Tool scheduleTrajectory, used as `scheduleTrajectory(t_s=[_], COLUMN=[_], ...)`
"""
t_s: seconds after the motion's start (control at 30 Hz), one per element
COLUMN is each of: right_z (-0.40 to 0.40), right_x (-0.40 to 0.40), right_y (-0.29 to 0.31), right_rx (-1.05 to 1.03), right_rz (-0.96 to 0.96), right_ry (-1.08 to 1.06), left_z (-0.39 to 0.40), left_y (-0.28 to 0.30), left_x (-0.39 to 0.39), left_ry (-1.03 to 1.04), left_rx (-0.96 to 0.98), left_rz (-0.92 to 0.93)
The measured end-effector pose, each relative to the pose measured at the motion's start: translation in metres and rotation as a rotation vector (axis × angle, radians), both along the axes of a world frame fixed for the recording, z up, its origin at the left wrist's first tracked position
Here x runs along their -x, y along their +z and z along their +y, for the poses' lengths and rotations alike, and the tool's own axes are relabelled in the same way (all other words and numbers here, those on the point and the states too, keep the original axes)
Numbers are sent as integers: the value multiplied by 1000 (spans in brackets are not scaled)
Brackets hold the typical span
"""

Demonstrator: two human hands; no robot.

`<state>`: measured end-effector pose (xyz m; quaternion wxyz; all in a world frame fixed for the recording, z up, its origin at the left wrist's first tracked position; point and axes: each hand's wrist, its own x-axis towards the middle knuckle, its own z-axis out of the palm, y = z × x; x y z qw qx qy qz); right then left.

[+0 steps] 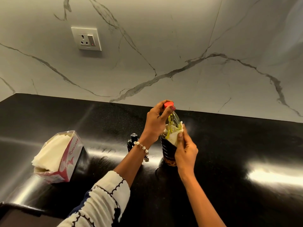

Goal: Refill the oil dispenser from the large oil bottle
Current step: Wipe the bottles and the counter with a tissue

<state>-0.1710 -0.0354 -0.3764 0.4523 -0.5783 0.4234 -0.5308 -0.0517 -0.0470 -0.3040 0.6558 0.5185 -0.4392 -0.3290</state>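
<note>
Fingers (165, 110) of our left hand (154, 123) gripped the red cap (168, 104); our right hand (185, 149) pinched a tissue (173, 136) against the large oil bottle (167, 149), seemingly wiping; next, tightening needs steadiness.

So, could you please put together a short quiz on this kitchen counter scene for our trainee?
1. True or false: the red cap sits on the large oil bottle.
2. Which hand presses the folded tissue against the bottle's side?
A. left hand
B. right hand
C. neither
3. Fill in: the small dark oil dispenser stands on the black counter, to the ____ of the large bottle as the camera sees it.

Key
1. True; the left hand's fingers curl round the cap.
2. B.
3. Left; it stands behind the left wrist, with the tissue box further left.
</note>
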Motion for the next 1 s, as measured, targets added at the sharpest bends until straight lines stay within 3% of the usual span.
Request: scheduleTrajectory(t_s=[0.17, 0.33, 0.43, 0.6, 0.8, 1.0], right_z=[-5, -31, -28, -9, -24, -10], right_x=[-13, -5, 0, -8, -3, 8], right_y=[14, 22, 7, 9, 34, 22], right_rx=[218, -14, -91, 3, -3, 80], right_rz=[81, -50, -25, -13, -25, 138], right_ry=[40, 184, 151, 66, 203, 75], left_z=[4, 5, 5, 8, 13, 16], left_y=[2, 5, 3, 3, 3, -2], left_x=[-7, -13, -16, -13, -10, -11], left_ry=[-114, -154, -139, -172, -168, -90], left_rx=[-16, -29, -24, -31, -28, -28], left_rz=[-35, -88, -142, -156, -166, -192])
